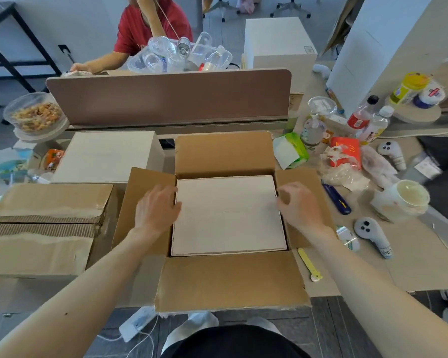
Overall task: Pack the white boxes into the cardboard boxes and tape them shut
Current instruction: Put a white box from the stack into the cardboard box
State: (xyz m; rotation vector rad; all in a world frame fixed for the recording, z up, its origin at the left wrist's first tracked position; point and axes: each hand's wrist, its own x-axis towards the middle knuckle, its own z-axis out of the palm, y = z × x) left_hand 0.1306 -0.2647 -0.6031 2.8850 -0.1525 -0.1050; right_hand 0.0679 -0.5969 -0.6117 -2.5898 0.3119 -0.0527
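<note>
Head view: an open cardboard box stands at the near edge of the desk, all four flaps folded outward. A white box lies flat inside it, filling nearly the whole opening, its top face just below the rim.

Both forearms reach in from below, bare and roughly straight, converging on the box. The left hand lies palm down over the left flap, wrist level, fingers slightly spread and extended; the fingertips meet the left edge of the white box, and they do not appear clamped on it. The right hand hovers over the right flap beside the right edge of the white box, wrist bent slightly, fingers curled loosely with thumb and forefinger drawn near one another; whether they pinch the edge cannot be told.

A second cardboard box sits closed just left of the open one, its top flaps torn. A further white box stands behind that, against the brown divider. To the right on the desk lie a blue utility knife, a yellow tool beside the near right corner, a tape roll, and a white controller.
</note>
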